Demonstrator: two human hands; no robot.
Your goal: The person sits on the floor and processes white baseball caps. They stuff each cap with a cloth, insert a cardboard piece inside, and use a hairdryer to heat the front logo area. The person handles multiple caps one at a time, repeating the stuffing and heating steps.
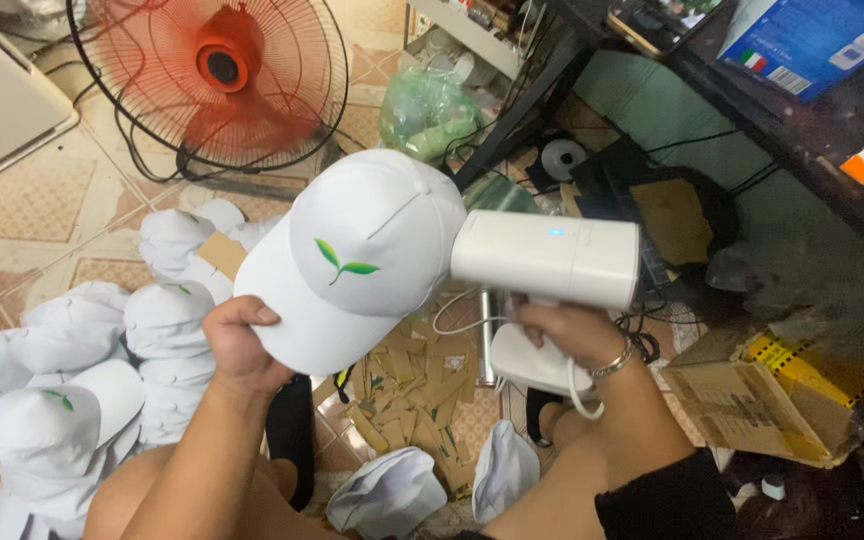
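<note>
Soft, even indoor light, sharp focus, fan blades (222,75) motion-blurred, right edge under the table (802,130) dim.

One fan (220,75), one steamer (544,258) — about ten white caps (357,255).

A person's left hand (237,345) grips the brim of a white cap (357,255) bearing a green leaf emblem, holding it up at centre. The right hand (562,330), a bracelet (614,360) at its wrist, clasps the handle of a white handheld steamer (547,262), its nozzle touching the cap's crown. A pile of white caps (82,370) lies on the tiled floor at left, cardboard strips (412,385) beneath, a red standing fan (217,75) at the far side, and an open cardboard box (762,400) at right.
</note>
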